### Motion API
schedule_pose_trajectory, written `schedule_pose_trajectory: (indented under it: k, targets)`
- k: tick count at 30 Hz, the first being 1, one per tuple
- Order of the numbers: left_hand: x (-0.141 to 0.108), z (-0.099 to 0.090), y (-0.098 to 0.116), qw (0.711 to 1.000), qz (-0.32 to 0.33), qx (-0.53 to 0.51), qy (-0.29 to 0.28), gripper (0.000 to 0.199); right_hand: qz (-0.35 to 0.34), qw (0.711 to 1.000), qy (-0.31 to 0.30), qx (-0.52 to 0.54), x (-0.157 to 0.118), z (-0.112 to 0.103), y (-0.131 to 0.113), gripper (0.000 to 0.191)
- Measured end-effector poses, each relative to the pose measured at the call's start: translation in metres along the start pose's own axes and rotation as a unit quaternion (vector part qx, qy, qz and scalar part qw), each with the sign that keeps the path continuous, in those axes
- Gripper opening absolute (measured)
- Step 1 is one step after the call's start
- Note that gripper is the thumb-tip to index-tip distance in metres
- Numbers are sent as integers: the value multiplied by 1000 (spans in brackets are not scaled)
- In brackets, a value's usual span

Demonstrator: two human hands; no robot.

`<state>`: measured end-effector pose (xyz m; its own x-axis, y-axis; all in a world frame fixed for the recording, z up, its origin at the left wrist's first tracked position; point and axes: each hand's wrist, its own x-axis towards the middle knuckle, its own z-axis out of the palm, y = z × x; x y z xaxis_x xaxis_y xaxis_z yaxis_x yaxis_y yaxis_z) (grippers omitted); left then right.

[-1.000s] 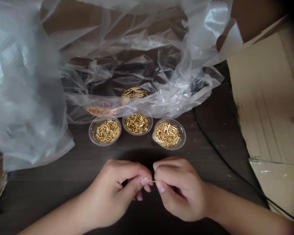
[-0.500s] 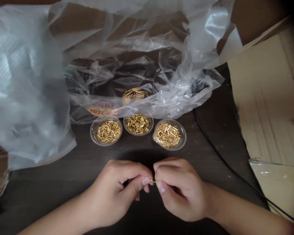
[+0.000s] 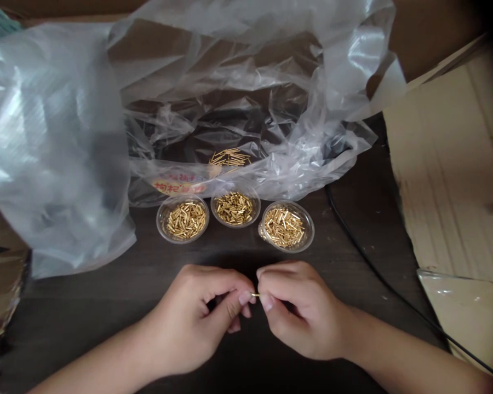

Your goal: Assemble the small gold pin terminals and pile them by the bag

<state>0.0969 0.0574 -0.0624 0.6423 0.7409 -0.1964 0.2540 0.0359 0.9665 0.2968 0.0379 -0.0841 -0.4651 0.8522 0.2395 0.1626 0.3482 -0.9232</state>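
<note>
Both bare forearms reach into view from the bottom of the frame: the left forearm (image 3: 94, 355) rises from about 7 o'clock and the right forearm (image 3: 411, 350) comes in from about 4 o'clock. The left hand (image 3: 193, 317) and the right hand (image 3: 299, 312) meet just below the frame's centre, at 6 o'clock, with their fingertips almost touching. Both hands are curled, knuckles up and backs turned toward the camera. The left thumb (image 3: 244, 298) points toward 3 o'clock, pressed against the curled fingers. The right thumb (image 3: 266, 302) points toward 9 o'clock, facing it in a tight, careful pinch. Both wrists are relaxed and slightly bent.
</note>
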Motion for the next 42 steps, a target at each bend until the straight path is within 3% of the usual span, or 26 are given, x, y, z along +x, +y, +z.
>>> schedule_pose_trajectory:
  k: [12,21,29,35,42]
  targets:
    - [-4,3,-2,1000,18,18,6,24,-17,996,11,-86,-4,4,0,21]
    - [-10,7,-5,974,161,155,47,15,-31,996,16,-85,-6,3,-5,22]
    - [-12,12,-6,934,232,260,84,18,-39,996,22,-81,-6,4,-7,24]
    - [-15,10,-12,916,248,297,104,24,-37,996,31,-75,-6,3,-6,23]
    - [-14,8,-14,921,238,293,99,30,-30,995,26,-96,-5,3,-7,24]
